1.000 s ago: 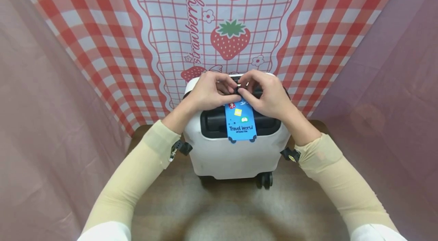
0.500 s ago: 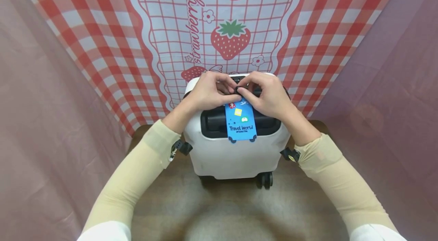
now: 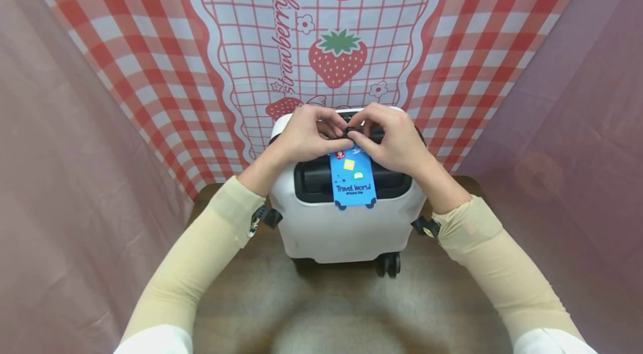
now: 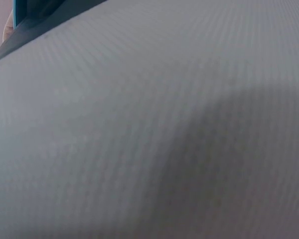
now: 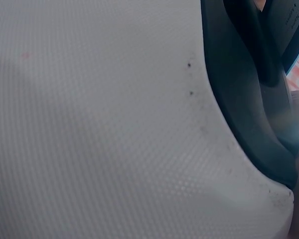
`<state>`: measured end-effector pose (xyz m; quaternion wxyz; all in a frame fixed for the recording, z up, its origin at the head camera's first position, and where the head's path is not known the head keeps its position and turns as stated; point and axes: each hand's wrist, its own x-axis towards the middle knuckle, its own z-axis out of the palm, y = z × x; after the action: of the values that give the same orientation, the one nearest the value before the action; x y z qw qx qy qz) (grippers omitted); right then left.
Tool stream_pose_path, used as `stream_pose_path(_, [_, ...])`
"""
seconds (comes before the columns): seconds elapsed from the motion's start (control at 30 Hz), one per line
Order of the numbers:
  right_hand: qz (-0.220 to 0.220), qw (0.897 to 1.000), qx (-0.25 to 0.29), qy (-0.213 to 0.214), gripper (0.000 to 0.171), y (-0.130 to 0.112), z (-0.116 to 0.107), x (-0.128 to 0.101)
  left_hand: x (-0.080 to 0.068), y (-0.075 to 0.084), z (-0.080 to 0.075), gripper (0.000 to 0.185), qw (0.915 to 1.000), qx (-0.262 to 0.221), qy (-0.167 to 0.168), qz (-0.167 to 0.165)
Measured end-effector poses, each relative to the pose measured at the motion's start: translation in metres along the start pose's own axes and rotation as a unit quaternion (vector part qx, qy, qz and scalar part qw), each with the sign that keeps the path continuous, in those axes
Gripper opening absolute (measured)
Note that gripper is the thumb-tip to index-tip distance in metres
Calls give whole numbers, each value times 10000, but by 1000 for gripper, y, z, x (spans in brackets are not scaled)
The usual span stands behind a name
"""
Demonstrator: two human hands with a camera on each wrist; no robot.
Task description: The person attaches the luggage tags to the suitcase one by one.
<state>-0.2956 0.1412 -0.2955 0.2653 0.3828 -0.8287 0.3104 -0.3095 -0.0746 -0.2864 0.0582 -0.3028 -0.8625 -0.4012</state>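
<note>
A blue luggage tag [image 3: 353, 178] printed "Travel World" hangs over the black handle [image 3: 313, 180] of a white suitcase [image 3: 346, 237]. At the tag's top end, my left hand [image 3: 312, 133] pinches its black strap [image 3: 350, 132], the thumb lying across the tag's upper edge. My right hand [image 3: 394, 139] pinches the same strap from the other side with thumb and index finger. The fingertips nearly meet and hide most of the strap and its fastening. In the right wrist view the tag's grey back [image 5: 288, 22] shows beside the handle [image 5: 261, 55]; the suitcase shell fills most of the left wrist view.
The suitcase stands on a brown wooden surface [image 3: 321, 309], with a black wheel [image 3: 388, 264] at its lower right. Close behind it hangs a red-checked strawberry cloth [image 3: 346, 13]. Pinkish curtains [image 3: 75, 175] flank both sides.
My right thumb and index finger have drawn closer together, covering the small bright bit seen between them a second ago. My left hand, the tag and the suitcase have hardly moved.
</note>
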Motion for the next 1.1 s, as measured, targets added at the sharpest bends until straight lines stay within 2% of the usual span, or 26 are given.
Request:
stream_pose_path(0.23, [75, 10000, 11, 8, 18, 0, -1, 0, 1, 1, 0, 29, 10000, -28, -39, -84])
stream_pose_path(0.4, [126, 9998, 165, 74, 16, 2, -2, -1, 1, 1, 0, 28, 9999, -4, -24, 116])
stream_pose_path(0.63, [621, 9976, 246, 197, 17, 5, -3, -2, 1, 1, 0, 20, 9995, -101, 229, 183])
stream_pose_path(0.73, [819, 9961, 267, 184, 15, 6, -3, -2, 2, 0, 1, 20, 9996, -100, 218, 143])
stream_pose_path(0.87, [940, 9947, 412, -25, 15, 5, -2, -2, 0, -1, 1, 18, 9987, -475, 54, 181])
stream_pose_path(1.1, [768, 9950, 561, -293, 12, 5, -5, -3, -1, -4, 0, 17, 9944, -933, -171, 471])
